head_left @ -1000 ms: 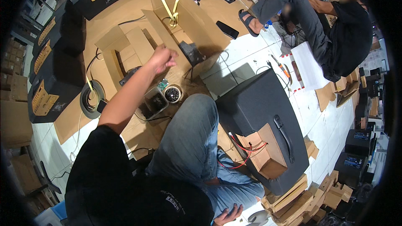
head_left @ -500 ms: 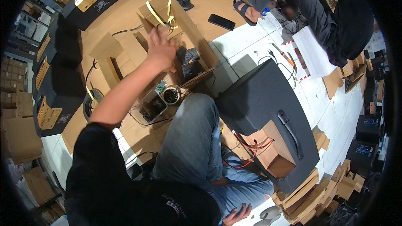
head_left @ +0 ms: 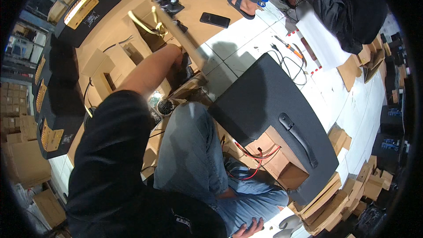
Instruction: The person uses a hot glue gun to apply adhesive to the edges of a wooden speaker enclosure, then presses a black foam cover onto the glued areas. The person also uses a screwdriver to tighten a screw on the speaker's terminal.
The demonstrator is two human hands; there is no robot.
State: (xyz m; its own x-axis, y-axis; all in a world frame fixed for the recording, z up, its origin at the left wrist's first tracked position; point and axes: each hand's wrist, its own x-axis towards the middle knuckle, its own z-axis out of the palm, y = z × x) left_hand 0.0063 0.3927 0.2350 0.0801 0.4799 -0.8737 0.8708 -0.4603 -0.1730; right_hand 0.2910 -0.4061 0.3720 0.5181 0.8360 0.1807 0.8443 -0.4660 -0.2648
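Note:
My left hand point(head_left: 177, 59) reaches down inside a long open cardboard box point(head_left: 187, 39), its fingers hidden by the wall and shadow. Yellow strips point(head_left: 150, 25) loop over the box's far end. Beside my forearm, a round tub of small black pieces point(head_left: 165, 107) stands near my knee. At the lower edge, my right hand point(head_left: 249, 229) rests by my jeans, fingers apart and holding nothing visible. Right of my knee lies a black speaker cabinet point(head_left: 260, 101) with a strap handle point(head_left: 297, 139). Red and black wires point(head_left: 257, 155) come out of its bare wooden recess.
Several black cabinets with gold panels point(head_left: 52, 139) line the left side. Small black round-topped parts point(head_left: 172, 5) and a phone point(head_left: 215, 20) lie on far cardboard. Another person point(head_left: 326, 0) sits at the far right, near a soldering iron point(head_left: 294, 51) and cable on white tiles.
My left hand has gone from above the box down into it, and the forearm now covers more of it. The view has shifted a little. My right hand stays low.

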